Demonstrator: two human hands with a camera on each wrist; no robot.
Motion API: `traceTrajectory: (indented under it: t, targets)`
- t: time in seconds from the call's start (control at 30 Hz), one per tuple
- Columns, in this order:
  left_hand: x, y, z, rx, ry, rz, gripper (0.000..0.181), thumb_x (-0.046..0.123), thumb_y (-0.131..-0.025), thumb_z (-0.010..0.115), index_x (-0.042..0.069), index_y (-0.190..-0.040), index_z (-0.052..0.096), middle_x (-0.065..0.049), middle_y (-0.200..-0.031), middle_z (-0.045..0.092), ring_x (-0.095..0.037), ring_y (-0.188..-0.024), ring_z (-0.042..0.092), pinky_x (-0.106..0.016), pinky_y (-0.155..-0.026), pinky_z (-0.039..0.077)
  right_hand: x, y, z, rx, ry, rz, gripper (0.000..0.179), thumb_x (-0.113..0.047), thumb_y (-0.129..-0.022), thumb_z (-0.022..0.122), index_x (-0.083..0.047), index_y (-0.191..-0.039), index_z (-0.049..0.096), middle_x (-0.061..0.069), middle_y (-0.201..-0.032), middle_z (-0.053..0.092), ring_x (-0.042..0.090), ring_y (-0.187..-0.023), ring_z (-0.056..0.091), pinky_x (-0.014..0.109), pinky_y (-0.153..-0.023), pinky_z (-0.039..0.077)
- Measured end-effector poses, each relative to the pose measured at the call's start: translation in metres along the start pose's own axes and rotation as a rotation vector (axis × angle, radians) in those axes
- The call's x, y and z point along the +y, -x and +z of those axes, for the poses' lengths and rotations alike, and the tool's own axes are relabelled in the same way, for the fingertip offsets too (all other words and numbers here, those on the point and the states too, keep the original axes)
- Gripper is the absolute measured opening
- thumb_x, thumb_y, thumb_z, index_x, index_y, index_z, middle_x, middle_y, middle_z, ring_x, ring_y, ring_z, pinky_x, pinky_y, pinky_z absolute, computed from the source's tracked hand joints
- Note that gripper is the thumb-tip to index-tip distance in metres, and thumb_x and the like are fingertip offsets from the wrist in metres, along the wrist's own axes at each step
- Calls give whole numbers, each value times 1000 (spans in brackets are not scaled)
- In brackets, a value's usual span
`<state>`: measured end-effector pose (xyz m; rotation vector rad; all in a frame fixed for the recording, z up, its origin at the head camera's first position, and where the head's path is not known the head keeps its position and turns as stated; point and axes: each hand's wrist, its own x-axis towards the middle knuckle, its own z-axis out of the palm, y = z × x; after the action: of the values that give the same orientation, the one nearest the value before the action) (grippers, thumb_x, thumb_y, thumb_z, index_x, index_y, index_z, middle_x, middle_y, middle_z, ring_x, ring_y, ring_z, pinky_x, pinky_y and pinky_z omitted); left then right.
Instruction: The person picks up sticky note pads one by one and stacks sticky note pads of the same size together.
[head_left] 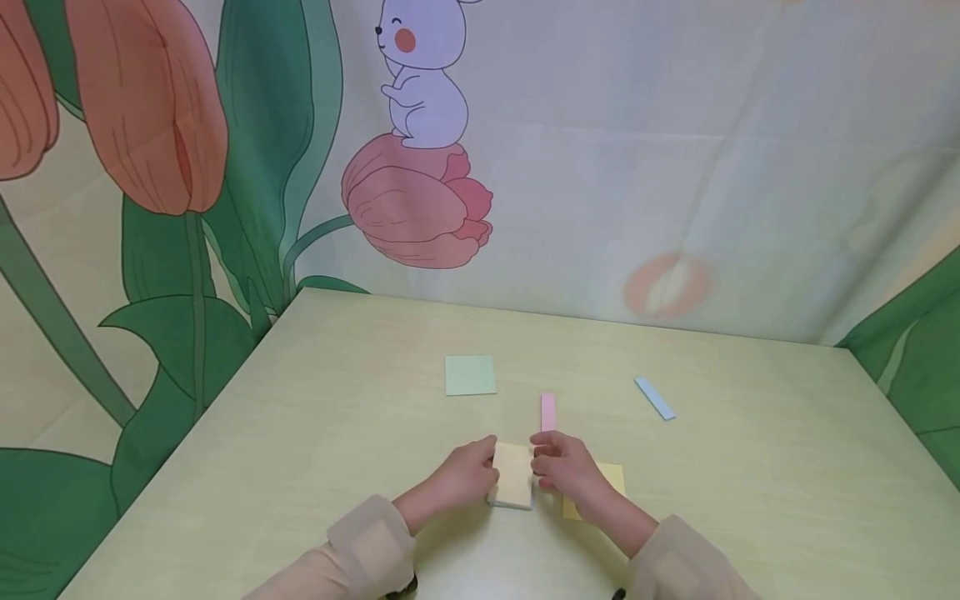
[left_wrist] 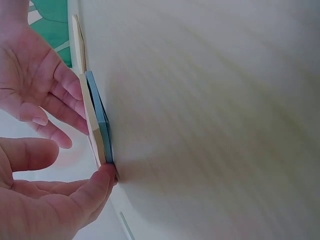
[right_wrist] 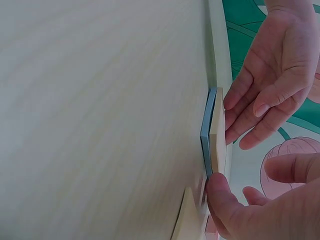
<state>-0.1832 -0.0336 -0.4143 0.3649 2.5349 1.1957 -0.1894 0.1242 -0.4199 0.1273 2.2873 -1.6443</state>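
Observation:
A cream sticky-note pad (head_left: 513, 477) lies on top of a blue pad (left_wrist: 95, 100), the two stacked flat on the table between my hands. My left hand (head_left: 468, 473) touches the stack's left edge with its fingertips, and its thumb stands off from the paper in the left wrist view. On the opposite edge, the fingertips of my right hand (head_left: 572, 472) rest against the stack. Partly under the right hand in the head view is a yellow square pad (head_left: 615, 481). Just beyond that hand lies a narrow pink strip pad (head_left: 548, 410).
A pale green square pad (head_left: 470, 376) lies farther back, beyond the stack. Off to the right is a slanted blue strip pad (head_left: 655, 398). Behind the light wooden table (head_left: 337, 375) hangs a printed curtain (head_left: 570, 183) with tulips and a rabbit.

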Motion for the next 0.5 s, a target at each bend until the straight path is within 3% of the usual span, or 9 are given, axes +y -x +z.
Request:
traceTrajectory:
  t: [0.23, 0.5]
  targets:
    - [1, 2, 1, 1, 21, -2, 1, 0, -82, 44, 0, -82, 43, 0, -64, 31, -12, -54, 33, -20, -46, 27, 1, -1, 0, -19, 19, 10, 34, -3, -84, 47, 3, -117, 49, 19, -115, 52, 22, -87, 55, 33, -71, 51]
    - [2, 4, 3, 1, 15, -13, 9, 1, -83, 44, -3, -90, 46, -1, -63, 30, -13, -53, 33, -21, -45, 26, 3, -1, 1, -23, -22, 45, 32, -4, -84, 47, 2, -116, 50, 17, -116, 50, 22, -88, 55, 32, -69, 52]
